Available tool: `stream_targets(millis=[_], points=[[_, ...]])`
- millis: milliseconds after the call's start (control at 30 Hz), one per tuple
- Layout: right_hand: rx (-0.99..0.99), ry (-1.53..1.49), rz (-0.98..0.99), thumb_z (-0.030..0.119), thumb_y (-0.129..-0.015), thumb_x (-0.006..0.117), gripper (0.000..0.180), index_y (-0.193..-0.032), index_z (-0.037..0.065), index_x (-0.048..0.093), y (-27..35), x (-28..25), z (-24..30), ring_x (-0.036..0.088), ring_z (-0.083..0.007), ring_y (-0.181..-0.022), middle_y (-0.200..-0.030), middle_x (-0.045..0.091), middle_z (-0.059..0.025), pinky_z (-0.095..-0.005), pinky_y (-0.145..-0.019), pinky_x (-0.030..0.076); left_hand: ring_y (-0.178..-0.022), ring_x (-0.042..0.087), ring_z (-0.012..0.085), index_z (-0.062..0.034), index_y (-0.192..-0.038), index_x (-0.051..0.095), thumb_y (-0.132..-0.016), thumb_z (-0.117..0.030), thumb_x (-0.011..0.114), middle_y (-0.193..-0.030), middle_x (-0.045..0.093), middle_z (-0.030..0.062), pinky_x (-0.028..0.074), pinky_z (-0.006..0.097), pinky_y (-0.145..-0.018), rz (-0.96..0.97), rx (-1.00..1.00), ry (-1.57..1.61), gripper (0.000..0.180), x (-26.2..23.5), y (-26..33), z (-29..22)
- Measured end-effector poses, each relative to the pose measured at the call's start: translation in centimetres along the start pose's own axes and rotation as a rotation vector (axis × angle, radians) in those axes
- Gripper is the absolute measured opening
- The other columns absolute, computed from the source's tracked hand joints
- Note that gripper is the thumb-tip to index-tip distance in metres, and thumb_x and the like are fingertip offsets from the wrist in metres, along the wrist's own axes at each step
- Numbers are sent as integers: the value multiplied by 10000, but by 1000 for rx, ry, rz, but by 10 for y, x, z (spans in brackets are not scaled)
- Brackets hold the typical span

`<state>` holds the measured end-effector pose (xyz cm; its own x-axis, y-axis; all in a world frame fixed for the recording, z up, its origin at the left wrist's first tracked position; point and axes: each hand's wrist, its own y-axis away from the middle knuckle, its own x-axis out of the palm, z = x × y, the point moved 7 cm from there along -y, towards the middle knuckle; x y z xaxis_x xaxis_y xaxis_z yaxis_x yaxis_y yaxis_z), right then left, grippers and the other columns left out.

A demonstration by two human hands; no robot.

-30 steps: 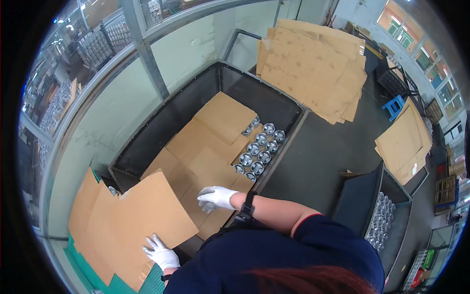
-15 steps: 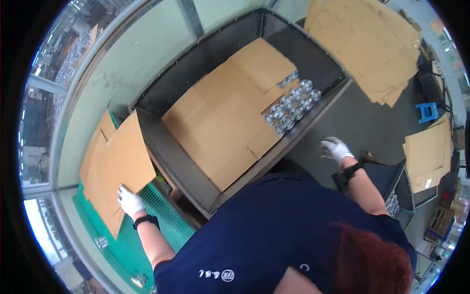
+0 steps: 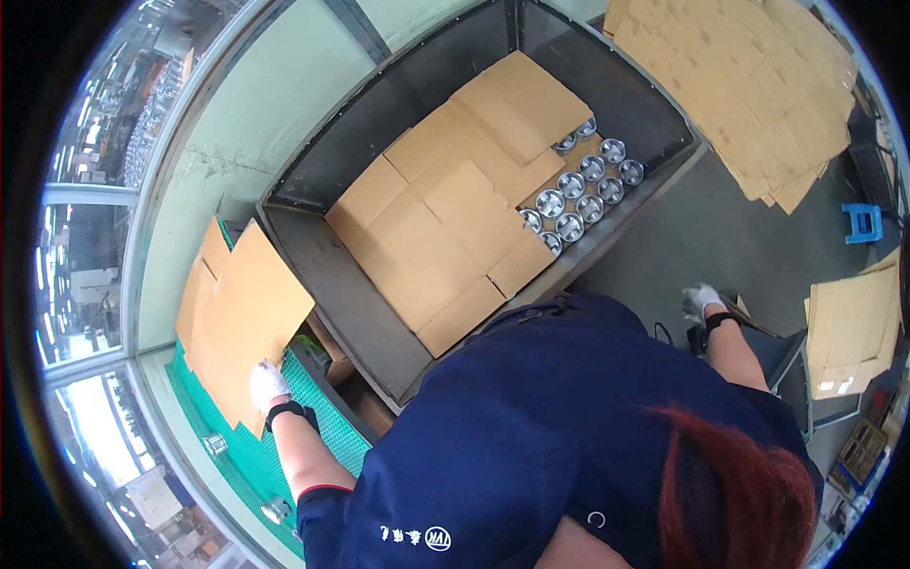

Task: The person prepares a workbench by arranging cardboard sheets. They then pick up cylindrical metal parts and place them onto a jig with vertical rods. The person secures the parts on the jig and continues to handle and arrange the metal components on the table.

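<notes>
My left hand (image 3: 269, 383), in a white glove, grips the lower right edge of a cardboard sheet (image 3: 245, 318). That sheet lies over a green mesh mat (image 3: 327, 427) at the left. Off to the right, my gloved right hand (image 3: 702, 301) hangs free with bent, parted fingers and holds nothing visible. It is close to a dark bin (image 3: 777, 356), partly hidden behind my arm. Ahead of me stands a dark metal bin (image 3: 341, 284) with cardboard (image 3: 431, 237) laid inside. Several silver pistons (image 3: 571, 185) stand in rows at its right end, uncovered.
Stacked cardboard sheets (image 3: 730, 85) lie beyond the bin's right corner, and another stack (image 3: 853, 332) sits at the right. A blue stool (image 3: 862, 223) stands on the floor. Two metal parts, one of them a piston (image 3: 215, 444), rest on the green mat. Windows line the left wall.
My right hand has moved rightward and down, away from the big bin toward the smaller dark bin. My left hand stays at the cardboard sheet's edge. The whole view has shifted slightly.
</notes>
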<state>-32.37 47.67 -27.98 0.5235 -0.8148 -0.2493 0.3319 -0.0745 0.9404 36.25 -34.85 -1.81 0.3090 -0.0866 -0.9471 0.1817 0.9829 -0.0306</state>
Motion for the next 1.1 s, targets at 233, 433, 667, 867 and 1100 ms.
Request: stream_targets(millis=[233,433,667,867,1100], points=[[-435,269,-193,253,-950,668,427,-1311,40,586,51,26,161,691,-237,-838,-1006,698,-131,-426,-657,580,-1161,642,385,-69,-1340,602,-864,-436,727,-1270,655,227,516,450,-1008,24,64,20,614,-37,-3,-99],[-688,665,-185,318,-915,696,437,-1222,7,681,111,106,137,731,-314,-957,-1127,728,-222,-417,-822,580,-1408,422,389,-122,-1565,361,-770,-429,822,-1594,379,166,462,476,-1099,56,241,-100,970,-25,-18,-177],[-552,629,-151,311,-943,676,429,-1243,6,662,210,114,99,728,-259,-916,-1081,738,-169,-381,-769,582,-1397,437,425,-16,-1538,381,-969,-89,435,-1564,416,238,416,498,-1141,-67,220,5,576,-8,-74,-194],[-792,369,61,413,-961,680,573,-1349,-4,607,286,156,199,704,-263,-1035,-1302,650,-188,-339,-855,583,-1319,523,450,20,-1415,539,-966,-75,416,-1398,581,262,380,482,-1168,-462,739,561,475,-198,7,-335],[-1158,133,818,315,-1009,638,529,-1412,-8,520,322,277,325,648,-277,-1124,-1398,565,-183,-366,-963,530,-1311,547,421,-20,-1377,572,-908,-77,560,-1386,598,217,431,506,-1110,-368,1253,650,472,-321,221,-526]])
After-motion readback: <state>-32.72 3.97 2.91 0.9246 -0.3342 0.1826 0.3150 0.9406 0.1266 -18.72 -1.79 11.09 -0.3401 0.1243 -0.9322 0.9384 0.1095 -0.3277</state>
